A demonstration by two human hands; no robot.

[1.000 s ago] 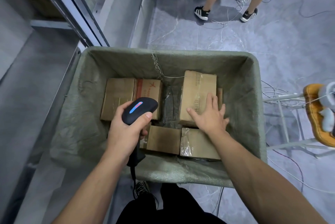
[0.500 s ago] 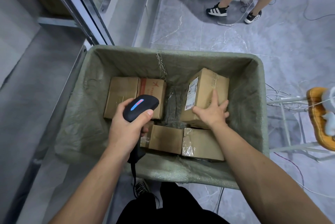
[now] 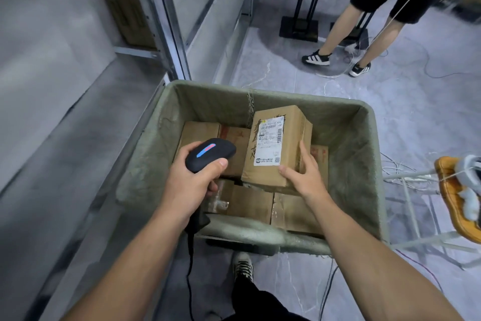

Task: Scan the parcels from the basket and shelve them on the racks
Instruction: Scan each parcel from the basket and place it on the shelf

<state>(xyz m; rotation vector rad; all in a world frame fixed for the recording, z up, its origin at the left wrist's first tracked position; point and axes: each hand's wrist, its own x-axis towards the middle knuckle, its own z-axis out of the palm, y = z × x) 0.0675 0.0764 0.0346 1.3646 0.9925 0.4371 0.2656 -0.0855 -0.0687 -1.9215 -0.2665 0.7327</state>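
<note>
R hand (image 3: 303,177) tilts parcel (image 3: 278,146); L hand (image 3: 192,180) grips scanner (image 3: 209,154)

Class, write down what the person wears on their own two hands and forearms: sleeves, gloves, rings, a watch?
Nothing is worn. The left hand and right hand are bare: no gloves or rings show. The left forearm and right forearm are bare too, with no sleeve, watch or strap as far up as the picture reaches.
</note>
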